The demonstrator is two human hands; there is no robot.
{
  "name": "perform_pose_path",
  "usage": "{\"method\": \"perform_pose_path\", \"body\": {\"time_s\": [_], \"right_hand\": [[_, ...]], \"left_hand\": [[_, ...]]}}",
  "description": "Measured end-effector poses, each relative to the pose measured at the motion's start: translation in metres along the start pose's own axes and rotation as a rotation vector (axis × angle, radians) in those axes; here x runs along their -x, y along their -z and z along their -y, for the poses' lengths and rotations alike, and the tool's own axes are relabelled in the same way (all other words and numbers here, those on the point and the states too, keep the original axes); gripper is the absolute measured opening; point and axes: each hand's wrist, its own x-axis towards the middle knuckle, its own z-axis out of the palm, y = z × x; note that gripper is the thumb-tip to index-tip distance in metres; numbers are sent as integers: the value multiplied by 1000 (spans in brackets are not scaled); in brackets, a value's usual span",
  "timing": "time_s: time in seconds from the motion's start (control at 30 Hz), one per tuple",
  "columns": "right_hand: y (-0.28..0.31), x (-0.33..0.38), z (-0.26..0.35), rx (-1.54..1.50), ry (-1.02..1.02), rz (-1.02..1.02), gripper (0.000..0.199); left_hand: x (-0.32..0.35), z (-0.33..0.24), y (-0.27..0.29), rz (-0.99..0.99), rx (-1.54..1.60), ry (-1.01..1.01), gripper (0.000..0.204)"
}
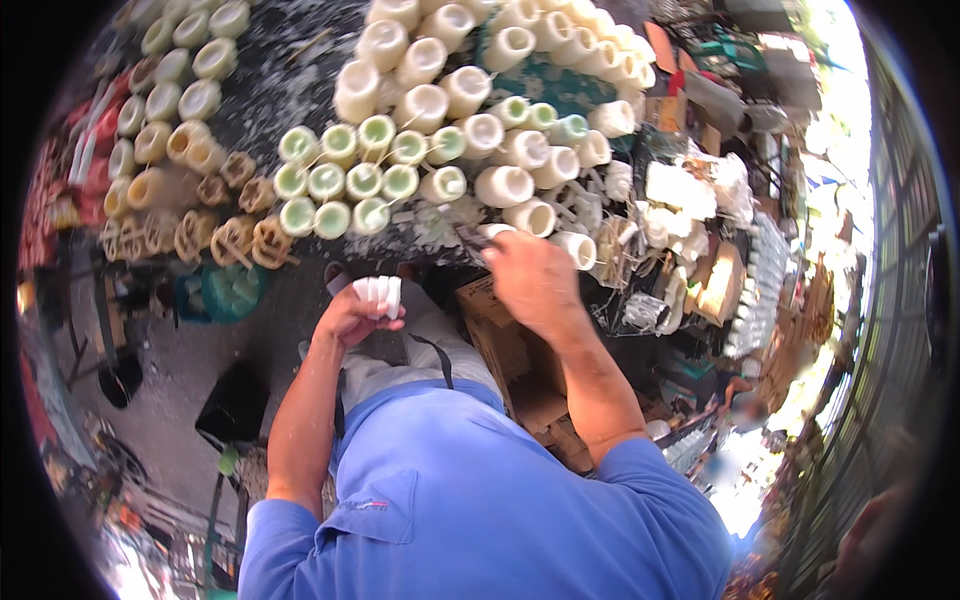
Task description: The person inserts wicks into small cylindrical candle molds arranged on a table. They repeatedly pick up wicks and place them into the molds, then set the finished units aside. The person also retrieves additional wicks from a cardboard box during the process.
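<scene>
My left hand (352, 312) is held in front of my waist, short of the table edge, with its fingers curled. White ridged shapes (378, 292) cover its finger area; whether they are finger wraps or a held white piece I cannot tell. My right hand (535, 282) reaches over the table's near edge, closed round a slim dark tool (470, 242) that points left; its kind is unclear. Beyond the tool lie white scraps (440, 222). Just left stand pale green cup-shaped candles (364, 180) in rows, some with wicks trailing. Cream candles (504, 186) stand beside my right hand.
More cream candles (422, 62) fill the far table. Brownish hollow cups (232, 240) line its left edge. White scraps and stringy bits (640, 240) are heaped at right. Below the table's edge is an open cardboard box (535, 385); a green basin (232, 290) stands at left.
</scene>
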Motion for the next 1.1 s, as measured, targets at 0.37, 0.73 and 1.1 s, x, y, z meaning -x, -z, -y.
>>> {"method": "perform_pose_path", "body": {"time_s": [0.37,0.73,1.1], "right_hand": [[7,-54,-349,-556,-744,-172,49],[-49,-47,-337,-1055,-664,-221,38],[-11,-118,-375,-424,-376,-629,28]], "left_hand": [[-39,-31,-107,221,-74,68,52],[-214,-19,-312,28,-1267,-142,36],[-280,19,-313,230,-1923,-438,65]]}}
